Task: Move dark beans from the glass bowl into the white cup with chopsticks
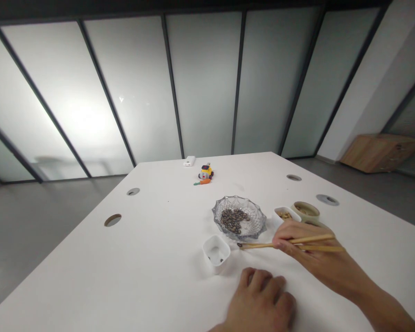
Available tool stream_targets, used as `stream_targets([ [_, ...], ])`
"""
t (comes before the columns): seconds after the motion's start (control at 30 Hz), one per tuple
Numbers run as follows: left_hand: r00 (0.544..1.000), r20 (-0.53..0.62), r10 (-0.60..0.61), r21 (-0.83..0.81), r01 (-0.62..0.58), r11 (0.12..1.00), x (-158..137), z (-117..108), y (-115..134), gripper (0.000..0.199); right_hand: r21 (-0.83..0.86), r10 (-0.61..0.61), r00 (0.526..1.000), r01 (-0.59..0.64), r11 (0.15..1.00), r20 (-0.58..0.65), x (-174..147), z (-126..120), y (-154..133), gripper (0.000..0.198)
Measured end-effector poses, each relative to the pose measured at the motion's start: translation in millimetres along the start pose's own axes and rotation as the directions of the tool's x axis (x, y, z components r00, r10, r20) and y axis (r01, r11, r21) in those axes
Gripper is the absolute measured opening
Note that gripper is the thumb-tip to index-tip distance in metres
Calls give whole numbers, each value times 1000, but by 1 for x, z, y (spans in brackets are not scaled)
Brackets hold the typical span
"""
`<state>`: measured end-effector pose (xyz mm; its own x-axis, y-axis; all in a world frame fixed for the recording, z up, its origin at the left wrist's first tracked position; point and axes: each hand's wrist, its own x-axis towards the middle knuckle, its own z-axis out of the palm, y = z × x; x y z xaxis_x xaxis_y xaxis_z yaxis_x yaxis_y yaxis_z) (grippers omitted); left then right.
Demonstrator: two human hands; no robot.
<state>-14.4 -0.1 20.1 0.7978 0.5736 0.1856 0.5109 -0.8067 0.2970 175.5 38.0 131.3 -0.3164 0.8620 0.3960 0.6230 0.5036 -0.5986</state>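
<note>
Nearest, the left hand [263, 302] is resting, fingers curled; whether empty, I cannot tell. The right hand [297, 246] is gripping chopsticks [257, 246], which are pointing leftward, pinching a dark seed [240, 246] just right of the white cup [216, 269].

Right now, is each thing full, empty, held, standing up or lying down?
Chopsticks: held, tips on a dark seed.
Right hand: gripping chopsticks.
Left hand: curled.
Glass bowl: partly filled with dark seeds.
Near white cup: nearly empty, dark bits inside.
Far white bowl: holds light-brown pieces.
Beige bowl: holds brownish pieces.
Toy vehicle: apparently standing.
Carrot-shaped toy: lying down.
White object: lying flat.
</note>
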Motion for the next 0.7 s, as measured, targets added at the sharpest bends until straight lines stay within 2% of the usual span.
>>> stream_targets([
  [0.4, 999, -23, -28, -2, 28, 1000, -1, 0, 3, 41, 76, -2, 1000, 4, 997, -23, 0, 0, 3, 36],
  [0.7, 1000, -18, -14, 4, 14, 1000, -2, -1, 2, 40, 33, 25, 993, -21, 999, -117, -2, -6, 16, 45],
])
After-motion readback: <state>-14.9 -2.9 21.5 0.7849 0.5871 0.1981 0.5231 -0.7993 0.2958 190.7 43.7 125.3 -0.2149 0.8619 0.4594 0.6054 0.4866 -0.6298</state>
